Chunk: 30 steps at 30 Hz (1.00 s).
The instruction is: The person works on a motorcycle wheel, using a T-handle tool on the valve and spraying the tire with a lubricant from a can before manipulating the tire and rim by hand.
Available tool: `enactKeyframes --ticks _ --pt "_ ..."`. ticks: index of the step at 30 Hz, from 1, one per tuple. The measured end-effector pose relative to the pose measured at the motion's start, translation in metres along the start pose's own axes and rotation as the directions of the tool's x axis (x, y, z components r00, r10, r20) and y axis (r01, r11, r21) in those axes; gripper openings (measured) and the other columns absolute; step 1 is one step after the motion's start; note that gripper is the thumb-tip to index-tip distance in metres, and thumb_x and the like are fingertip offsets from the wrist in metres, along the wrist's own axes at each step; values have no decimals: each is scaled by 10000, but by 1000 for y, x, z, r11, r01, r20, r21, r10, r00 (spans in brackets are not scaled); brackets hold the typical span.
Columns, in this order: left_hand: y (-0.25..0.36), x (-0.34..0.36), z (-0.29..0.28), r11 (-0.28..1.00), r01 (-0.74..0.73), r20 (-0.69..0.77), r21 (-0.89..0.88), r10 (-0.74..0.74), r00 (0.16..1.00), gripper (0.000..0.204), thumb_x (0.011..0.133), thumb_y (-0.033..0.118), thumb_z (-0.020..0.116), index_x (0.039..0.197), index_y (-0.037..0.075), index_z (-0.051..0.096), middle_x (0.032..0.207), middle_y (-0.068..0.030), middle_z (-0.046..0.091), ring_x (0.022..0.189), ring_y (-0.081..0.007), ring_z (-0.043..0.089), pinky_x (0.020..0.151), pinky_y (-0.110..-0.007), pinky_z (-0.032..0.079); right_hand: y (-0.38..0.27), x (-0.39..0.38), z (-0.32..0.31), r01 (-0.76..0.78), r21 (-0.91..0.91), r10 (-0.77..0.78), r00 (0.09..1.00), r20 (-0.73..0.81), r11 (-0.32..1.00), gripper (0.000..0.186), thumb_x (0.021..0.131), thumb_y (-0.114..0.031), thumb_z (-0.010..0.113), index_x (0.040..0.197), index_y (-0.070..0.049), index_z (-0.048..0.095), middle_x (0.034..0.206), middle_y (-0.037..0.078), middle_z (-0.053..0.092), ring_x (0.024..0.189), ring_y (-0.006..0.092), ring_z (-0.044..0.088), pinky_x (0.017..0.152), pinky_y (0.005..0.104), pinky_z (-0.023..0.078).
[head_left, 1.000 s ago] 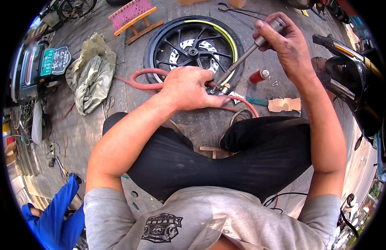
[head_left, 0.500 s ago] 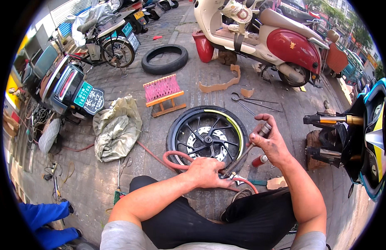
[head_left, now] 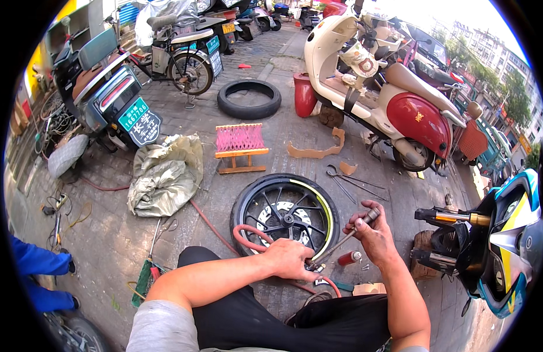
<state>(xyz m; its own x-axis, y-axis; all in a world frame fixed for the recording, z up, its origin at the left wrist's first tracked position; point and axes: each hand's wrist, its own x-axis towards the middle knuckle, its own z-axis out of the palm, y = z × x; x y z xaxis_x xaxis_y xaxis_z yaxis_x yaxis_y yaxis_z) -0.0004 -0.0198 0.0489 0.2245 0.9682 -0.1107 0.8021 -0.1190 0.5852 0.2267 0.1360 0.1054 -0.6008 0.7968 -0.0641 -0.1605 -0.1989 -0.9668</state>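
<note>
In front of me a black spoked motorbike wheel (head_left: 275, 195) with a brake disc and a yellow-green stripe lies flat on the paving. At its near rim my left hand (head_left: 288, 259) is closed around a looped red hose (head_left: 242, 233), by a small metal fitting. A slim metal rod (head_left: 337, 243) slants from that fitting up to my right hand (head_left: 377, 236). My right fingers are closed round the rod's thick cylindrical end (head_left: 371, 216). A small red canister (head_left: 349, 258) lies between my right hand and the wheel. My left fingertips are partly hidden.
Beyond the wheel are a wooden stool (head_left: 241, 154) with pink webbing, a loose tyre (head_left: 249, 98), cardboard strips (head_left: 315, 152) and long-handled tongs (head_left: 359, 183). A crumpled sheet (head_left: 166, 182) is left. A cream-and-red scooter (head_left: 415, 114) stands behind; a motorbike front (head_left: 506, 240) is right. A person's blue-trousered legs (head_left: 40, 258) are left.
The view has tilted upward and shifted. Both hands keep their holds by the wheel's near rim; the rod now slants less steeply, with my right hand lower.
</note>
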Motion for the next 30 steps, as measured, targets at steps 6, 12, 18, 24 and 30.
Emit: enactKeyframes --ticks 6,12,18,24,30 --pt "-6 -6 -8 1000 -4 44 8 4 999 698 827 742 759 1043 81 821 1009 -164 809 1041 -378 778 916 -508 595 -35 -23 -9 62 -291 -13 986 166 955 407 988 57 768 1311 -54 546 1159 112 725 1073 226 747 960 375 631" --pt "-8 -11 -6 992 -51 151 112 34 988 667 826 704 768 1076 88 824 1007 -158 819 1039 -367 786 924 -496 596 -71 -41 -1 622 -770 72 782 619 -138 273 917 -187 804 1179 -142 742 960 67 657 934 322 670 827 450 573" --pt "-2 -13 1 971 -141 162 195 110 981 629 791 650 822 1029 67 818 954 -148 815 995 -359 791 895 -502 599 -78 -49 22 408 -867 574 797 187 -285 255 1064 -310 668 1222 -121 732 961 136 736 946 381 711 848 535 548" --pt "-16 -11 10 976 -137 211 169 100 972 639 789 685 803 1022 90 820 978 -147 803 986 -356 789 872 -501 607 -58 -66 17 439 -894 432 825 364 -86 320 977 -314 780 1161 -68 692 1031 128 723 1039 382 701 886 503 548" --pt "-19 -13 6 960 -178 134 216 151 979 628 809 684 772 1025 96 811 967 -148 780 978 -358 783 863 -500 605 -64 -60 18 695 -659 419 710 566 -288 227 1043 -274 634 1129 -82 720 926 97 701 980 312 694 835 480 528"
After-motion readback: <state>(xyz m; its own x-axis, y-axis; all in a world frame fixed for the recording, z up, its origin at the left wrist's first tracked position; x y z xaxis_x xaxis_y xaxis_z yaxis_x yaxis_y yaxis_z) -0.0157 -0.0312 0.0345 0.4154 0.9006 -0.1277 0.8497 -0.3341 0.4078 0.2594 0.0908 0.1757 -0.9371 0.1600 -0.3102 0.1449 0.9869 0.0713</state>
